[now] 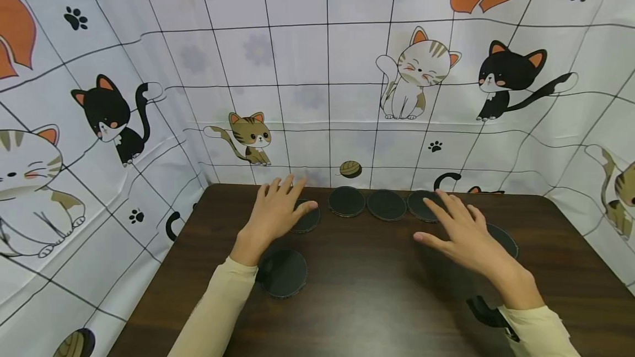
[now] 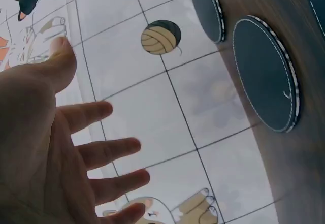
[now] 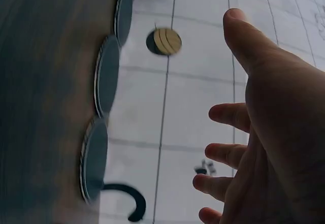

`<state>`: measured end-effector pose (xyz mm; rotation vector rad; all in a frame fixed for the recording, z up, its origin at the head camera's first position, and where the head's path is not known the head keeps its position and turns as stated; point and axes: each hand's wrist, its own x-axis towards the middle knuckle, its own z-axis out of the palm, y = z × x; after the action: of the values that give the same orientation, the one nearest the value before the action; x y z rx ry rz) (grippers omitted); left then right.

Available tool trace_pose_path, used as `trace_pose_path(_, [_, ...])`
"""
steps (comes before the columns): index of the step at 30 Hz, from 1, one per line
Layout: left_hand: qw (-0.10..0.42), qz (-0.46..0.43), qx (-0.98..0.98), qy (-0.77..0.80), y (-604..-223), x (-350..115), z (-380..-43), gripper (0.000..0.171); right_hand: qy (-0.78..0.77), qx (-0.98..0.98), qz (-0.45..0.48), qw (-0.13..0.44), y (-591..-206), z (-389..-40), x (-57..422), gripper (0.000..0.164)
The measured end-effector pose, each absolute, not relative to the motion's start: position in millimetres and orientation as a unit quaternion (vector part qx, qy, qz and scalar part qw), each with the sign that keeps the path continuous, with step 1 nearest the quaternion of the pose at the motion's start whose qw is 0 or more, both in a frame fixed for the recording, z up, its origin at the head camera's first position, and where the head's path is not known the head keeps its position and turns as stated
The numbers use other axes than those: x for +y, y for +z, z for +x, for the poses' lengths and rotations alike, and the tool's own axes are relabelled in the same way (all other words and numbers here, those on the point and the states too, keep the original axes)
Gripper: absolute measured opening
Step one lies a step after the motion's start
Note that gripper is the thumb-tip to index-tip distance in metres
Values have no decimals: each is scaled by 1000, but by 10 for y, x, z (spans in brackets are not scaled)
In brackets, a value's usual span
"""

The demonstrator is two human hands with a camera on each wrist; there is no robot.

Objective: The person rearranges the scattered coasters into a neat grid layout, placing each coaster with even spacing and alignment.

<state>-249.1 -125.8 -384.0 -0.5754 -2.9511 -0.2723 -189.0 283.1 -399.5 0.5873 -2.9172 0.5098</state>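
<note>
Several dark round coasters with stitched rims are on the brown table; three of them, a left one, a middle one and a right one, stand in a row along the far edge. My left hand hovers with spread fingers over another coaster, partly covering it. Nearer me lies a further coaster, beside the left forearm. On the other side, my right hand is held above the table with fingers apart and nothing in them. Behind it a coaster is partly hidden.
A white sheet printed with cats, hearts and paw marks hangs behind and on both sides of the table. A black strap shows at the right wrist.
</note>
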Motion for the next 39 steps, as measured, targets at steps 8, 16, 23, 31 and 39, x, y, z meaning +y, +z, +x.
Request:
trace_pose_path(8, [8, -261, -961, -88, -3964, -1478, -2694, 77, 137, -959, 245, 41, -4045, -2278, 2290, 92])
trace_pose_path(16, [-61, -279, -954, -89, -4210, -1660, -3081, 86, 90, -948, 304, 43, -4175, -2846, 1646, 95])
trace_pose_path(23, [-118, -249, -958, -75, -4340, -1789, -3229, 110, 62, -944, 323, 2, -4351, -3099, 1102, 102])
trace_pose_path(31, [-175, -214, -956, -97, -4342, -1819, -3294, 113, 47, -951, 303, -25, -4508, -3199, 756, 109])
trace_pose_path(39, [-188, -211, -955, -92, -4455, -1826, -3286, 114, 35, -958, 284, -30, -4663, -3248, 662, 113])
